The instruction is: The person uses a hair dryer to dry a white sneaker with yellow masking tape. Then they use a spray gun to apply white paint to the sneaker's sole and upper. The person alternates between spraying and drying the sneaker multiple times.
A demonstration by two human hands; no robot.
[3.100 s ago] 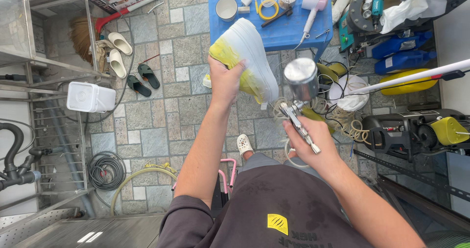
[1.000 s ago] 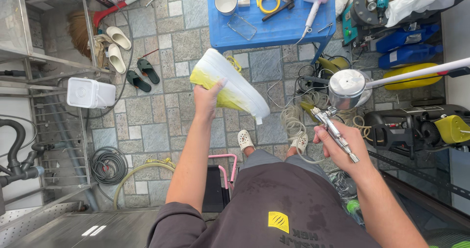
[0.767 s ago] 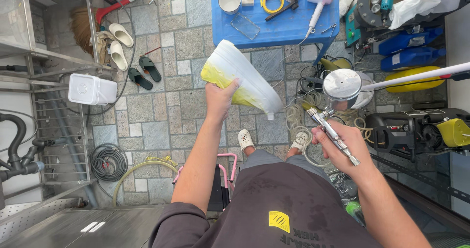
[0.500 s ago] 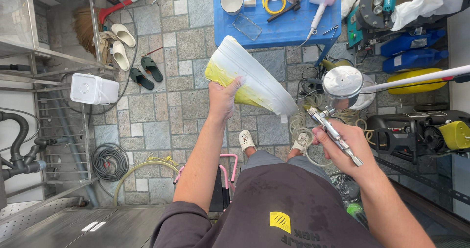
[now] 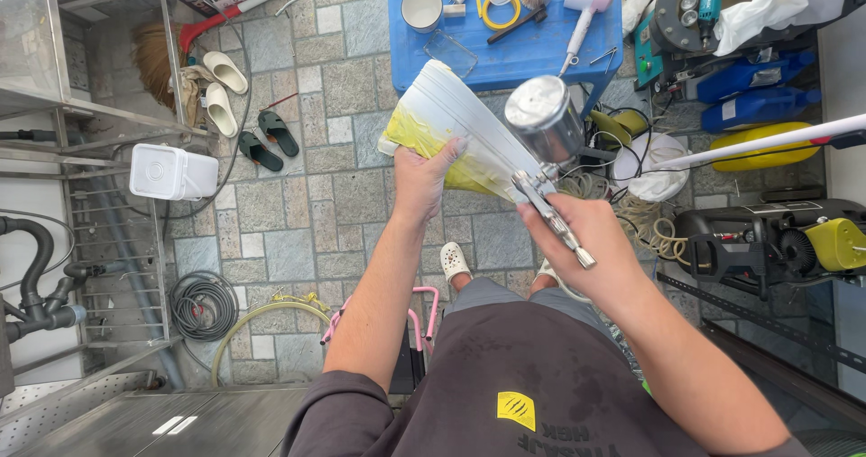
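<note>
Plastic pitcher, translucent with yellow liquid pooling at its low end, is sitting tilted in the air over the paved floor, just in front of the blue table.

Far left: metal shelving is standing by the wall, a white lidded tub sitting on the floor beside it. White slippers and dark sandals are lying near a broom. A coiled grey hose is resting lower down, a yellow-green hose curving past it.

Centre: left hand is closing round the pitcher's lower end, thumb on the near wall, fingers wrapping behind. A pink stool frame is showing under the arm, white clogs on the person's feet.

Right of centre: right hand is clamping firm on the handle of a metal spray gun, its shiny cup pointing up and overlapping the pitcher's spout end; cannot tell if the two are touching.

On the table: white mug, yellow tape ring, pink-white hair dryer.

Far right: blue jugs, yellow container, white pole crossing over, black-and-yellow machine on the floor, rope coils near it.
</note>
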